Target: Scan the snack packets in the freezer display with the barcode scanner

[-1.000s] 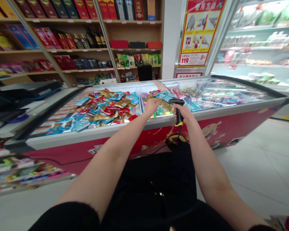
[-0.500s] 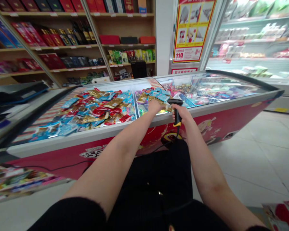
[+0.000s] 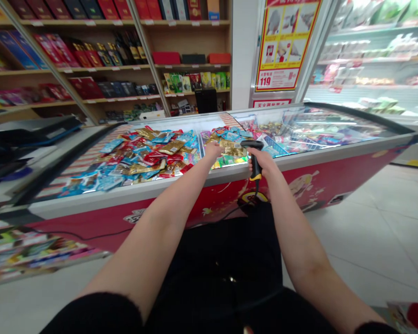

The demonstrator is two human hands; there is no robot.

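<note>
My right hand [image 3: 264,160] is wrapped around the handle of a black and yellow barcode scanner [image 3: 254,167], held upright at the freezer's front rim. Its head [image 3: 251,144] points left over the packets. My left hand [image 3: 213,151] hovers above the freezer, left of the scanner, with its fingers loosely apart and nothing visible in them. Beside it lie gold snack packets [image 3: 231,148] and blue packets [image 3: 237,134] in the middle section. A large pile of gold, red and blue packets [image 3: 149,155] covers the left section.
The chest freezer [image 3: 226,175] runs across in front of me, with glass over its right part [image 3: 334,123]. The scanner's cable [image 3: 235,212] hangs down along its red front. Stocked shelves [image 3: 104,68] stand behind; a lit display fridge [image 3: 372,60] stands at right.
My left hand has moved left, away from the gold packets near the scanner. My right hand still holds the scanner in nearly the same place. The view has shifted slightly.
</note>
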